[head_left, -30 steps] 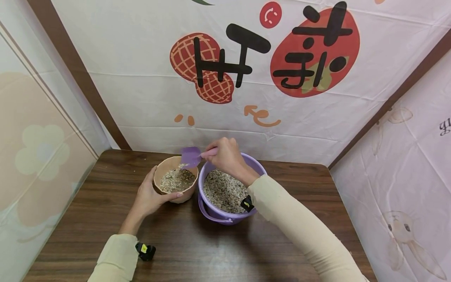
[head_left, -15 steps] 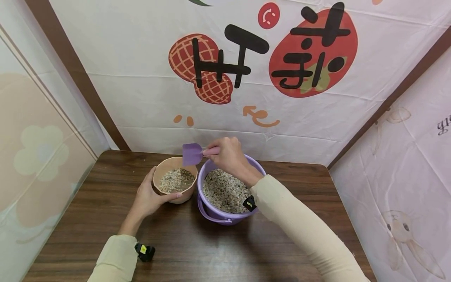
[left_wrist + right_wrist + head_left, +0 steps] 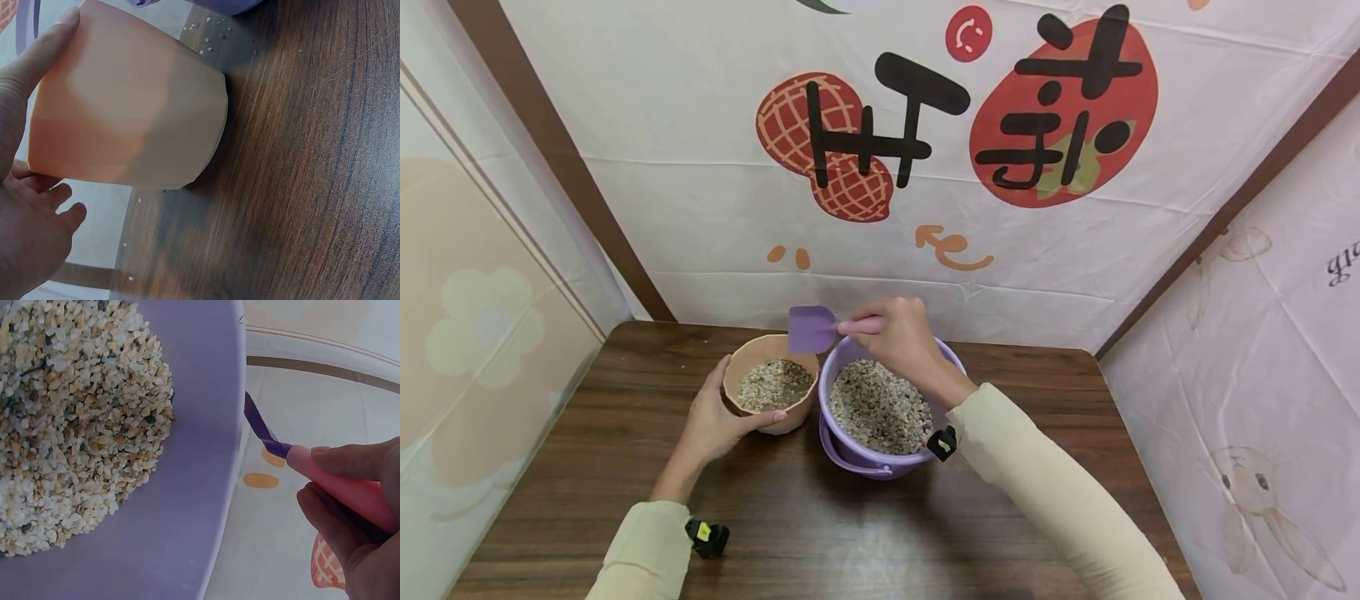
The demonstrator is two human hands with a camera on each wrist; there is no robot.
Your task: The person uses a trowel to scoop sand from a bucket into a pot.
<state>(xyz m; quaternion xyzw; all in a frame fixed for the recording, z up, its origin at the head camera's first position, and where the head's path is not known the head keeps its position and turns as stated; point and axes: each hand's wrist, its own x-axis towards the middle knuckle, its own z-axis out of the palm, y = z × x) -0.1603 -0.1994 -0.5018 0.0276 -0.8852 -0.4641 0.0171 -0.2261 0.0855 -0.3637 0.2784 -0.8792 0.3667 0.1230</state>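
My left hand [image 3: 713, 421] holds a beige faceted flowerpot [image 3: 792, 418] at its left side, thumb across the near wall. In the left wrist view the loosely bent fingers [image 3: 72, 215] show beside the pot's wall. Pale gravel [image 3: 769, 385] covers the pot's bottom. In my right hand [image 3: 906, 340] is the pink handle of a small purple toy shovel [image 3: 810, 330]. Its blade hangs over the pot's back right rim and shows no gravel on it. Just right of the pot stands a purple bucket [image 3: 206, 425] holding much more gravel [image 3: 880, 408].
The bucket's handle [image 3: 853, 468] hangs down at its near side. A dark wood-grain table [image 3: 760, 533] carries both containers. Stray grains [image 3: 209, 47] lie on it near the pot. A printed white cloth [image 3: 715, 225] rises behind the table.
One second ago gravel was sliding off the shovel's lip into the pot; the blade now looks bare. My right hand has shifted slightly right and the blade has levelled. The left hand stays put.
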